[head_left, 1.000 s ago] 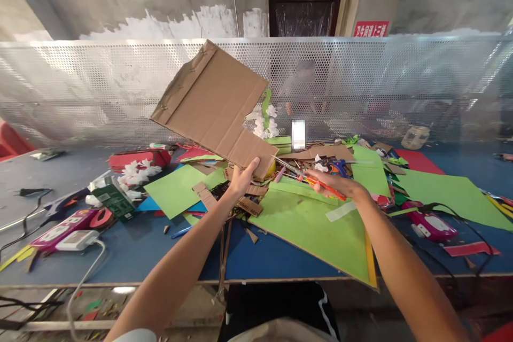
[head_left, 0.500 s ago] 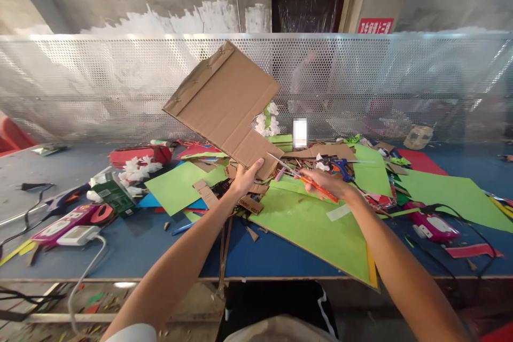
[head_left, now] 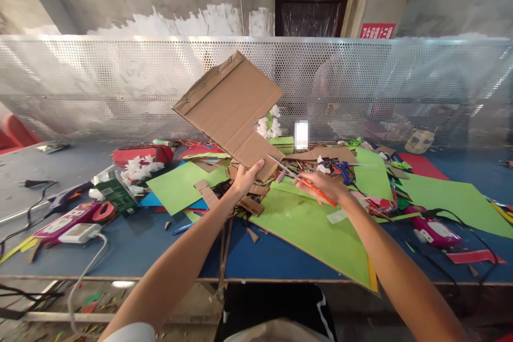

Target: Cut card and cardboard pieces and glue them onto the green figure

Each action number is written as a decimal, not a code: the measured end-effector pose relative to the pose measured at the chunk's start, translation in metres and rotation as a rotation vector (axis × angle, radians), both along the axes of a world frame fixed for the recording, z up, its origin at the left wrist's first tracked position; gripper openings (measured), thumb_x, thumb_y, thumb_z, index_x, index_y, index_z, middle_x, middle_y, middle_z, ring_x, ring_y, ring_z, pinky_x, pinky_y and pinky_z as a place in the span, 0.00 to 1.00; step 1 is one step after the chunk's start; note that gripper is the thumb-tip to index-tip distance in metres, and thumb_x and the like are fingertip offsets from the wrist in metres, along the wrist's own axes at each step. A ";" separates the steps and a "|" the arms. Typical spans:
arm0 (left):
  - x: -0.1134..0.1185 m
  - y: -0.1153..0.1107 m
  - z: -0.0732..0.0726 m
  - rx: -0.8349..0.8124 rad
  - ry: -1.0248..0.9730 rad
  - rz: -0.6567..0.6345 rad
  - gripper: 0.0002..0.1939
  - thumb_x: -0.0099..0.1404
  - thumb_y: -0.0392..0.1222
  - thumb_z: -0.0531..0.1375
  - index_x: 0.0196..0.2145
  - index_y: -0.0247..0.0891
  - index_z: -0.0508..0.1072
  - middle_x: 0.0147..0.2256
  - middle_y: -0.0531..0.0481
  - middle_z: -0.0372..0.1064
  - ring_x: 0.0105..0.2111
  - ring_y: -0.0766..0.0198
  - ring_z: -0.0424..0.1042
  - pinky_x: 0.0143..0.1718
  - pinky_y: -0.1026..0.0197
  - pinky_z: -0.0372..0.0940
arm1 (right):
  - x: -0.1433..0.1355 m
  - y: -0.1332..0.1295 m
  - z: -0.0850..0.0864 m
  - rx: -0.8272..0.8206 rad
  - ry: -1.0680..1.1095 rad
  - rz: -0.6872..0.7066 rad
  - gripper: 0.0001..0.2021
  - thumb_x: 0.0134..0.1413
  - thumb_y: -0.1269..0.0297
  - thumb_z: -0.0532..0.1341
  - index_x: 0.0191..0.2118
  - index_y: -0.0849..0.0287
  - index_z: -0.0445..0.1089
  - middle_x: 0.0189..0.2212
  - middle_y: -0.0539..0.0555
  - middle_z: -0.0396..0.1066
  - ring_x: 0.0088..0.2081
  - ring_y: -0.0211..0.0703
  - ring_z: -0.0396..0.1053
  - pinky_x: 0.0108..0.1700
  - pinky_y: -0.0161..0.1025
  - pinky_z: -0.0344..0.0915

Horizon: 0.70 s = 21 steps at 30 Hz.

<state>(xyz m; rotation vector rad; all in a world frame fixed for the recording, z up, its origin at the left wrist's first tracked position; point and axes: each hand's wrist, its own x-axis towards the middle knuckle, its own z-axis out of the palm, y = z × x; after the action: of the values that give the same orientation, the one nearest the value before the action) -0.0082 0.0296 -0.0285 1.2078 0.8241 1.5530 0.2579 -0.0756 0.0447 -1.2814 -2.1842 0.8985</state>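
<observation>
My left hand (head_left: 245,177) grips the lower edge of a brown cardboard sheet (head_left: 236,104), thumb on its face, and holds it up tilted above the table. The sheet has a folded strip along its upper left side and a notch on its right. My right hand (head_left: 320,186) is closed round the orange handle of a pair of scissors (head_left: 316,192). Its metal blades point up and left, with the tip at the sheet's lower right corner. Below both hands lie a large green board (head_left: 312,230) and scattered cardboard scraps (head_left: 251,204).
On the left are a green box (head_left: 117,192), white paper flowers (head_left: 140,167), a purple power strip (head_left: 68,222) and a glue gun (head_left: 66,197). A blue glue gun (head_left: 340,171) and green sheets (head_left: 452,197) lie right. A perforated metal screen (head_left: 120,80) stands behind.
The cardboard sheet has tipped slightly, its top shifting right and down in view. The scissors stay at its lower right corner. The whole view has shifted a little.
</observation>
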 end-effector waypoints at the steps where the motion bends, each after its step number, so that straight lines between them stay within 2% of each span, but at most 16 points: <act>1: 0.000 -0.001 0.002 -0.002 -0.001 0.002 0.31 0.54 0.56 0.75 0.48 0.36 0.74 0.53 0.39 0.77 0.54 0.46 0.76 0.56 0.45 0.73 | -0.002 -0.002 0.001 -0.002 -0.006 -0.013 0.23 0.65 0.39 0.58 0.41 0.58 0.69 0.22 0.46 0.65 0.17 0.36 0.61 0.21 0.34 0.58; 4: 0.000 -0.006 0.007 -0.018 -0.025 -0.007 0.31 0.53 0.56 0.75 0.48 0.36 0.75 0.52 0.40 0.78 0.53 0.46 0.77 0.53 0.47 0.75 | -0.009 -0.006 0.002 0.025 -0.022 -0.053 0.25 0.65 0.37 0.57 0.34 0.57 0.66 0.19 0.44 0.59 0.16 0.36 0.60 0.21 0.34 0.54; 8: -0.003 -0.008 0.012 -0.049 -0.036 -0.037 0.36 0.52 0.56 0.75 0.55 0.38 0.74 0.51 0.41 0.79 0.48 0.46 0.79 0.47 0.45 0.77 | -0.015 -0.005 -0.005 0.111 -0.010 -0.071 0.25 0.65 0.38 0.57 0.31 0.57 0.65 0.20 0.45 0.57 0.21 0.36 0.58 0.25 0.34 0.51; 14: -0.006 -0.007 0.014 0.010 0.022 -0.003 0.39 0.51 0.56 0.75 0.56 0.36 0.73 0.51 0.38 0.79 0.51 0.44 0.78 0.55 0.42 0.73 | -0.019 -0.001 -0.018 0.097 0.040 -0.065 0.26 0.65 0.36 0.55 0.34 0.57 0.66 0.21 0.46 0.59 0.23 0.38 0.58 0.27 0.36 0.53; 21: -0.007 -0.003 0.008 0.033 0.047 -0.013 0.40 0.52 0.55 0.75 0.58 0.35 0.73 0.53 0.37 0.78 0.54 0.43 0.77 0.58 0.40 0.71 | -0.022 -0.006 -0.016 0.121 0.034 -0.080 0.25 0.66 0.37 0.55 0.32 0.56 0.65 0.20 0.46 0.59 0.22 0.40 0.61 0.27 0.36 0.54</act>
<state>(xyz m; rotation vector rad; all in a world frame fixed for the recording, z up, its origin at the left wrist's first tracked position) -0.0155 0.0264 -0.0203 1.2755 0.8221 1.5384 0.2363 -0.0816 0.0288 -1.2760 -2.1118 0.7400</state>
